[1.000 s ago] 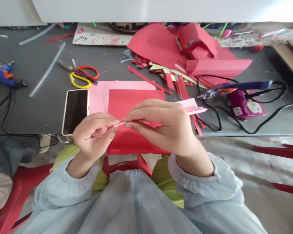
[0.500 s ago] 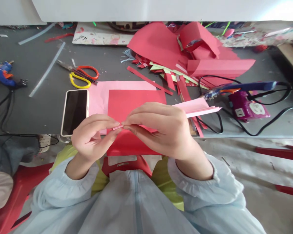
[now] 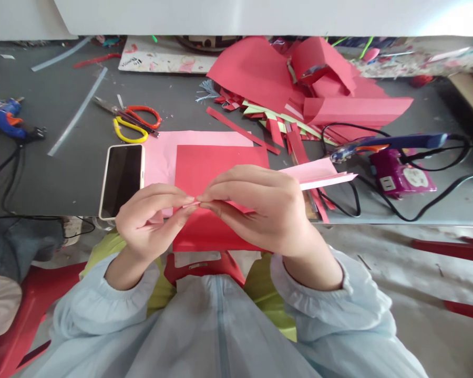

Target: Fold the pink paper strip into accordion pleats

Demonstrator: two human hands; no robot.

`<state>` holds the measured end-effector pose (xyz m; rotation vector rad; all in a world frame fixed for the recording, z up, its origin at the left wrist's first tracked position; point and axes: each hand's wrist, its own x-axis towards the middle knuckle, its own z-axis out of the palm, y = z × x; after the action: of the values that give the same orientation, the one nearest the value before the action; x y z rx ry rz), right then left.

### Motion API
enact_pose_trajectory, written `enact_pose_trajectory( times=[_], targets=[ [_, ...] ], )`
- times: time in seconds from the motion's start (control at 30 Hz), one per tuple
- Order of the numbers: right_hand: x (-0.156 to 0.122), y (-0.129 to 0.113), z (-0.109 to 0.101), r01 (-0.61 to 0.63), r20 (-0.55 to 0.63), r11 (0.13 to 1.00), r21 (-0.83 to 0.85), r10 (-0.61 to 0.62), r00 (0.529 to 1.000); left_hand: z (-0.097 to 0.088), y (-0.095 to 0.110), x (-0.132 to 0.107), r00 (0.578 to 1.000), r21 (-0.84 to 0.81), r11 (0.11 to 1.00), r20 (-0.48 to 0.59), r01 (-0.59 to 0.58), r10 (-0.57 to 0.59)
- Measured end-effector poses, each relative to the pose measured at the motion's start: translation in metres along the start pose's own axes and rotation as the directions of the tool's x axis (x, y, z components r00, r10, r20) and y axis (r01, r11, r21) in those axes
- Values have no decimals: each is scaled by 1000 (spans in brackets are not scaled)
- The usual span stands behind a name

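Note:
Between both hands is a folded piece of pink paper, held above the table's front edge. My left hand pinches its left end between thumb and fingertips, where only a thin pink edge shows. Thumb and fingers of my right hand close on it right beside the left fingertips. Most of the folded paper is hidden behind the right hand; its layered far end sticks out to the right. Below the hands lies a red paper sheet, overhanging the front edge, partly over a pink sheet.
A phone lies left of the sheets, with scissors behind it. Red paper scraps pile up at the back. Glue guns stand at left and right, the right one by a purple socket box with looping cables.
The pink edge at my left fingertips shows thinner than before, as the fingers press or tilt it slightly. Both hands otherwise stay in place.

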<state>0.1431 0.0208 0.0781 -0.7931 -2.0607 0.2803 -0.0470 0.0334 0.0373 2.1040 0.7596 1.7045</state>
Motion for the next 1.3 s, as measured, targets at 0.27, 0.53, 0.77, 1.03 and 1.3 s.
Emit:
enact_pose_trajectory(
  times=[0.27, 0.53, 0.77, 1.03, 1.3],
  targets=[
    [-2, 3, 3, 50, -77, 998, -30, -52, 996, -3, -1, -4, 998, 25, 998, -37, 55, -54],
    [-1, 3, 2, 11, -52, 1000, 5, -10, 999, -2, -3, -3, 999, 48, 999, -40, -17, 19],
    [-2, 3, 3, -8, -53, 1000, 5, 8, 999, -1, -1, -2, 1000, 20, 1000, -21, 16, -15],
    [-2, 5, -2, -50, 1, 999, -4, 50, 999, -6, -5, -1, 998, 112, 992, 3, -62, 62],
    [-4, 11, -11, -54, 24, 997, -51, 56, 998, -7, -6, 2, 999, 81, 995, -10, -50, 51]
  ],
)
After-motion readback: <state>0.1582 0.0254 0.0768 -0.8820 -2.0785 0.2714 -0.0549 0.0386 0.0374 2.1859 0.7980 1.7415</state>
